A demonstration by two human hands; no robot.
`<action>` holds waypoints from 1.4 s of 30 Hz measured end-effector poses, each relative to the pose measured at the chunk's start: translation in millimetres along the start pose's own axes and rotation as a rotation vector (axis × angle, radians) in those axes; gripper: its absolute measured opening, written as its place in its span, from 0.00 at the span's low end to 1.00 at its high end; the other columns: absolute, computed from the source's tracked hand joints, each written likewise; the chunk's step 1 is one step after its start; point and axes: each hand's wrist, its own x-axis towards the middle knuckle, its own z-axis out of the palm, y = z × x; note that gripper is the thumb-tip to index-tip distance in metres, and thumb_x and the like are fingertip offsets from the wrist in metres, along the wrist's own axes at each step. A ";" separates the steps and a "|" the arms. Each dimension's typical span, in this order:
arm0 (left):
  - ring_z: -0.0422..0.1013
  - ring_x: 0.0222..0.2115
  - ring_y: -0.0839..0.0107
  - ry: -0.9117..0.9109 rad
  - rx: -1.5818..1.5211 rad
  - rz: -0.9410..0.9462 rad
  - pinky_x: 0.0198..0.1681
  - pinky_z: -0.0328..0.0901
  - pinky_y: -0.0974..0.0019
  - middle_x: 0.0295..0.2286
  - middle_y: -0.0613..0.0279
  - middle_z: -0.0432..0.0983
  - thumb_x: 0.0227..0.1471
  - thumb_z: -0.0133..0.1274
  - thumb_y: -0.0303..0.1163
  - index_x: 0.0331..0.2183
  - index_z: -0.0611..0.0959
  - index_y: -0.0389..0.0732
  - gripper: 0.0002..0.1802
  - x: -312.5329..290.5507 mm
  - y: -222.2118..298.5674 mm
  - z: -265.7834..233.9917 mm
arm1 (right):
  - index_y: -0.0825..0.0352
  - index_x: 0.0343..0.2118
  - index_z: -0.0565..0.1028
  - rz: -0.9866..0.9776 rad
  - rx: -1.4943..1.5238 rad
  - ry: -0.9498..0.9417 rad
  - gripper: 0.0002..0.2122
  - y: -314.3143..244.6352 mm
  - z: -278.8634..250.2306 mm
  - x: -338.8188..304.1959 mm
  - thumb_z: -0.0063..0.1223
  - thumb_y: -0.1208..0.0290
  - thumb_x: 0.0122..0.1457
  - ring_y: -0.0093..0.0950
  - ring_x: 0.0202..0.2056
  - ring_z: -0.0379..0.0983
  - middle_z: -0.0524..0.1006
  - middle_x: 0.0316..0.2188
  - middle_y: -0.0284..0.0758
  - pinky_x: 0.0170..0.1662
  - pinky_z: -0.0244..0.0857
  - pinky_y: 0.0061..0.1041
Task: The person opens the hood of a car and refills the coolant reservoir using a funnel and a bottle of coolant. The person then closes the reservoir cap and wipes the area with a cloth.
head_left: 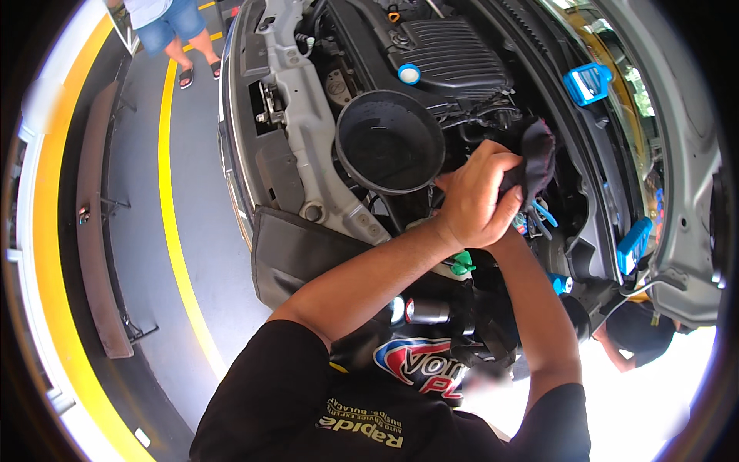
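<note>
Over the engine bay, my left hand (479, 192) is closed around a bunched black cloth (536, 158) with red stitching along its edge. My right forearm (531, 308) passes beneath the left wrist, and the right hand is mostly hidden behind the left one. Whether its fingers hold anything does not show. Just left of my hands, a wide round black funnel (390, 142) stands in the engine bay, dark inside. Below my hands is a green cap (463, 263), and blue tubing (544, 214) shows beside the cloth.
A ribbed black engine cover (454, 54) carries a blue-and-white round cap (409, 74). Blue bottles (587, 84) (633, 246) stand along the windshield side. A dark fender cover (296, 254) drapes the front edge. One person (173, 31) stands far left; another (639, 331) is lower right.
</note>
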 end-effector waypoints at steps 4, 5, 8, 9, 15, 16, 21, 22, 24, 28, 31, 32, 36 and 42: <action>0.73 0.35 0.44 0.013 0.011 -0.026 0.36 0.69 0.51 0.39 0.44 0.72 0.55 0.58 0.28 0.47 0.75 0.34 0.19 -0.1 -2.6 -10.6 | 0.67 0.47 0.80 0.151 0.115 -0.005 0.15 -39.4 -82.3 -47.1 0.65 0.76 0.56 0.38 0.43 0.82 0.83 0.41 0.41 0.48 0.74 0.36; 0.73 0.37 0.44 -0.001 0.003 -0.049 0.39 0.69 0.51 0.39 0.44 0.71 0.56 0.58 0.29 0.47 0.74 0.34 0.18 -0.1 -3.0 -10.9 | 0.68 0.48 0.80 0.230 0.283 0.004 0.14 -46.0 -100.7 -57.8 0.64 0.77 0.58 0.34 0.43 0.82 0.83 0.42 0.40 0.46 0.74 0.33; 0.72 0.39 0.51 -0.109 -0.134 -0.150 0.45 0.67 0.57 0.38 0.48 0.71 0.54 0.55 0.27 0.46 0.74 0.34 0.17 -1.0 -5.9 2.6 | 0.73 0.54 0.77 0.348 0.494 0.226 0.17 -30.5 -126.5 -107.9 0.62 0.78 0.63 0.26 0.39 0.82 0.83 0.45 0.40 0.40 0.73 0.26; 0.72 0.41 0.63 -0.185 -0.443 -0.507 0.48 0.66 0.62 0.40 0.55 0.73 0.54 0.53 0.24 0.46 0.75 0.35 0.16 -1.7 0.2 7.9 | 0.72 0.57 0.75 0.426 0.483 0.359 0.19 -33.0 -130.9 -109.7 0.62 0.78 0.63 0.25 0.38 0.81 0.83 0.46 0.41 0.40 0.73 0.25; 0.69 0.59 0.66 -0.616 -0.910 -1.007 0.64 0.62 0.61 0.58 0.54 0.72 0.61 0.52 0.35 0.66 0.66 0.32 0.36 -15.0 -11.1 -3.4 | 0.76 0.64 0.66 0.616 0.367 0.358 0.33 -38.4 -119.3 -100.4 0.65 0.60 0.63 0.42 0.49 0.80 0.80 0.50 0.53 0.51 0.73 0.37; 0.69 0.59 0.65 -0.654 -0.842 -1.017 0.65 0.62 0.61 0.58 0.55 0.72 0.59 0.55 0.36 0.66 0.67 0.32 0.37 -18.4 -9.8 -7.8 | 0.76 0.63 0.66 0.596 0.406 0.300 0.33 -39.4 -119.8 -99.1 0.66 0.59 0.62 0.45 0.52 0.79 0.80 0.51 0.54 0.53 0.73 0.39; 0.73 0.56 0.65 -0.848 -0.708 -1.025 0.64 0.64 0.60 0.56 0.56 0.76 0.53 0.58 0.30 0.61 0.74 0.32 0.34 -18.4 -8.2 -8.3 | 0.72 0.41 0.81 0.576 0.686 0.284 0.15 -34.1 -128.4 -118.2 0.73 0.70 0.56 0.31 0.33 0.83 0.84 0.29 0.42 0.40 0.76 0.31; 0.73 0.52 0.69 -0.768 -0.713 -1.044 0.59 0.65 0.64 0.50 0.60 0.77 0.53 0.57 0.30 0.55 0.75 0.34 0.28 -16.9 -7.9 -8.1 | 0.72 0.38 0.80 0.615 0.729 0.291 0.13 -27.6 -126.6 -121.1 0.73 0.70 0.56 0.28 0.31 0.81 0.83 0.27 0.39 0.37 0.74 0.29; 0.73 0.43 0.77 -0.599 -0.721 -1.080 0.50 0.68 0.71 0.40 0.67 0.77 0.52 0.56 0.28 0.45 0.78 0.37 0.17 -8.4 0.6 -6.7 | 0.71 0.34 0.78 0.692 0.816 0.295 0.12 -15.2 -125.2 -123.9 0.72 0.71 0.58 0.21 0.26 0.78 0.80 0.24 0.33 0.31 0.72 0.25; 0.76 0.45 0.72 -0.494 -0.813 -1.088 0.52 0.70 0.69 0.44 0.61 0.79 0.48 0.58 0.31 0.50 0.77 0.31 0.27 -17.3 -18.6 -18.7 | 0.70 0.31 0.75 0.644 0.967 0.344 0.10 -14.4 -128.5 -126.1 0.68 0.75 0.62 0.15 0.25 0.75 0.77 0.22 0.26 0.28 0.69 0.20; 0.76 0.42 0.74 -0.479 -0.937 -1.051 0.51 0.70 0.70 0.42 0.63 0.79 0.49 0.59 0.33 0.46 0.78 0.33 0.23 -13.1 -16.6 -13.5 | 0.71 0.36 0.78 0.535 1.181 0.400 0.05 -15.5 -134.3 -129.6 0.58 0.76 0.68 0.18 0.29 0.79 0.78 0.24 0.29 0.33 0.71 0.19; 0.76 0.42 0.75 -0.482 -0.995 -1.041 0.50 0.70 0.70 0.41 0.64 0.79 0.49 0.59 0.34 0.44 0.78 0.35 0.20 -10.6 -17.2 -11.9 | 0.71 0.36 0.79 0.526 1.247 0.428 0.06 -12.6 -137.1 -133.2 0.56 0.74 0.70 0.19 0.29 0.79 0.79 0.25 0.30 0.34 0.71 0.19; 0.73 0.47 0.75 -0.665 -0.814 -0.906 0.55 0.64 0.68 0.44 0.65 0.79 0.46 0.69 0.32 0.43 0.79 0.38 0.22 -9.7 -13.8 -12.8 | 0.66 0.32 0.78 0.422 1.071 0.487 0.21 1.3 -118.2 -126.3 0.50 0.52 0.73 0.17 0.29 0.71 0.76 0.26 0.27 0.33 0.66 0.21; 0.72 0.42 0.79 -0.940 -0.543 -0.710 0.48 0.67 0.68 0.37 0.68 0.78 0.44 0.70 0.22 0.37 0.82 0.38 0.17 -7.5 -13.4 -7.3 | 0.69 0.36 0.75 0.614 0.584 0.364 0.22 -34.7 -113.6 -108.6 0.64 0.49 0.63 0.33 0.30 0.78 0.79 0.26 0.41 0.37 0.70 0.33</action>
